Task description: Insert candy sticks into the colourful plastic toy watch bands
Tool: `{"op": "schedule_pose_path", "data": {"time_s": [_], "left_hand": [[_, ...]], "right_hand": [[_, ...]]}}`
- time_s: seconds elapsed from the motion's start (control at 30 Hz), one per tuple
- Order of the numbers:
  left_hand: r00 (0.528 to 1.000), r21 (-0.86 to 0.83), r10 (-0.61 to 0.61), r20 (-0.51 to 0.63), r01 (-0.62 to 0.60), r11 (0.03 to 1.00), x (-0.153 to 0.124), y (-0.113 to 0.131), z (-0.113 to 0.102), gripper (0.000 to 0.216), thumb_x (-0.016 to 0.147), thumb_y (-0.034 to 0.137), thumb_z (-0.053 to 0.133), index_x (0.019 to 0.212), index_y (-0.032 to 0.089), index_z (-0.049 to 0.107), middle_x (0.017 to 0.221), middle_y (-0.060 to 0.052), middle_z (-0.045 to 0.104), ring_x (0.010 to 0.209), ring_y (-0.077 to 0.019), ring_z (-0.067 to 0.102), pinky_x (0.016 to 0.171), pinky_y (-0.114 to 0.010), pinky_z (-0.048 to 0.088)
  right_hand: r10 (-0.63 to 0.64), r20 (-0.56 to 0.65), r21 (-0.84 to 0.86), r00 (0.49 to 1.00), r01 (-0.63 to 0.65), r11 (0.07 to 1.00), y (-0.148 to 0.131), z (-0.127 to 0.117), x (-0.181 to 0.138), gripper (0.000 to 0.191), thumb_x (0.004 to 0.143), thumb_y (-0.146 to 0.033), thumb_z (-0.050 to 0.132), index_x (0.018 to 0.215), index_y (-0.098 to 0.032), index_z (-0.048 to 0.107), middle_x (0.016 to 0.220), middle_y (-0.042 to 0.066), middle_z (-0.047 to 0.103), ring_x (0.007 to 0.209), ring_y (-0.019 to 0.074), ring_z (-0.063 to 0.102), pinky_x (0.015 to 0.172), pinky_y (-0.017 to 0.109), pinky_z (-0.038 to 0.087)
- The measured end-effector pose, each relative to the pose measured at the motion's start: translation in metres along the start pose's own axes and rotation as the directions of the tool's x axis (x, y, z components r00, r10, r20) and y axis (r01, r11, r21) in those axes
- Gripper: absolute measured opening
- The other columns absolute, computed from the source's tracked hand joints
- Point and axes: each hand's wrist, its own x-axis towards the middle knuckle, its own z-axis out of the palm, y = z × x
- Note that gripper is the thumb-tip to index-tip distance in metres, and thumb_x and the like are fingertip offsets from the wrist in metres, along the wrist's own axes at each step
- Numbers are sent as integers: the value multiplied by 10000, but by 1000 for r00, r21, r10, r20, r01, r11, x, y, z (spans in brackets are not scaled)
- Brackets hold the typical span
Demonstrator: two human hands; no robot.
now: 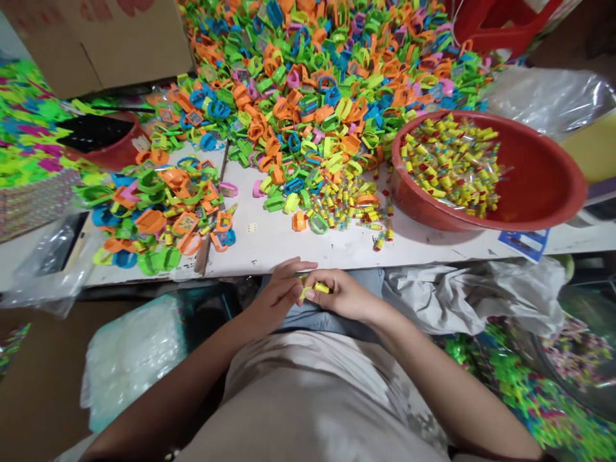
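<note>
Over my lap, just off the table's front edge, my two hands meet. My left hand [283, 295] pinches a small yellow-green plastic piece [303, 292], mostly covered by the fingers; its other fingers stretch forward. Between the thumb and fingers of my right hand [342, 294] is a small yellow wrapped tube [321, 287], pressed close to the plastic piece. On the table ahead lies a loose pile of similar yellow tubes [342, 200]. A heap of coloured plastic toy watches [293, 115] spreads behind it, and a smaller pile of toy watches [158, 218] lies to the left.
A red basin [539, 173] partly filled with yellow tubes stands at the right. At the back left is a cardboard box [106, 45], with a smaller red container [120, 147] below it. Crumpled white paper [462, 295] hangs by the table's right front edge.
</note>
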Motion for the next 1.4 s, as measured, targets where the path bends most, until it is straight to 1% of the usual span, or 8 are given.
{"op": "schedule_pose_path", "data": {"time_s": [0.13, 0.27, 0.63, 0.9, 1.03, 1.13, 1.23, 1.4], "left_hand": [[991, 75, -26, 134, 16, 997, -2, 14, -19, 296, 965, 307, 371, 860, 205, 628, 1435, -67, 443, 1396, -207, 264, 1173, -439, 217], [983, 13, -27, 184, 25, 1000, -3, 23, -29, 325, 962, 349, 378, 916, 218, 671, 1451, -63, 434, 1398, -226, 276, 1166, -450, 233], [985, -133, -58, 162, 80, 988, -7, 27, -20, 367, 948, 365, 419, 719, 179, 637, 1513, -66, 362, 1455, -243, 173, 1176, -473, 177], [995, -271, -94, 20, 96, 958, -17, 38, -5, 336, 946, 337, 428, 750, 175, 648, 1499, -68, 386, 1407, -263, 306, 1030, -412, 435], [995, -245, -82, -56, 66, 967, -23, 40, 3, 363, 947, 355, 424, 679, 178, 593, 1452, -98, 454, 1391, -264, 339, 1085, -439, 378], [999, -206, -28, -25, 22, 978, -23, 35, 4, 369, 959, 363, 395, 715, 175, 598, 1458, -104, 446, 1422, -251, 274, 1141, -444, 292], [999, -123, 12, 44, -7, 992, -17, 28, -3, 348, 972, 336, 360, 777, 175, 600, 1482, -98, 409, 1443, -232, 210, 1170, -427, 218], [991, -87, -106, 86, 114, 990, -9, 21, -18, 212, 954, 320, 425, 902, 196, 588, 1367, -104, 503, 1274, -199, 458, 1081, -354, 350]], "right_hand": [[55, -31, 58, 998, -53, 997, -10, 1, -4, 389, 745, -530, 680, 723, -169, 535, 541, -82, 374, 492, 60, 279, 469, 209, 201], [41, 26, 26, 999, -42, 999, -16, 3, -5, 395, 777, -544, 639, 729, -165, 537, 583, -61, 443, 508, 60, 303, 480, 214, 218], [20, 48, 118, 999, -26, 993, -21, 11, -8, 321, 776, -450, 672, 695, -173, 532, 614, -49, 520, 567, 79, 420, 549, 211, 322], [40, 120, 135, 992, -56, 989, -33, 10, -13, 299, 805, -443, 649, 728, -169, 555, 719, -11, 602, 654, 96, 513, 587, 211, 378], [66, 165, 145, 984, -90, 985, -34, 10, -14, 359, 805, -522, 620, 733, -177, 547, 752, 7, 618, 721, 125, 563, 663, 247, 425], [75, 173, 85, 982, -91, 992, -33, 7, -14, 375, 809, -535, 609, 731, -175, 540, 745, 7, 607, 704, 124, 546, 657, 249, 414], [47, 130, 20, 990, -50, 999, -28, 3, -13, 353, 831, -518, 588, 755, -179, 524, 731, -4, 586, 681, 117, 516, 637, 239, 396], [-84, -88, -220, 993, 62, 974, -22, 4, -15, 220, 871, -406, 553, 916, -191, 550, 736, -24, 530, 645, 109, 441, 601, 226, 352]]}}
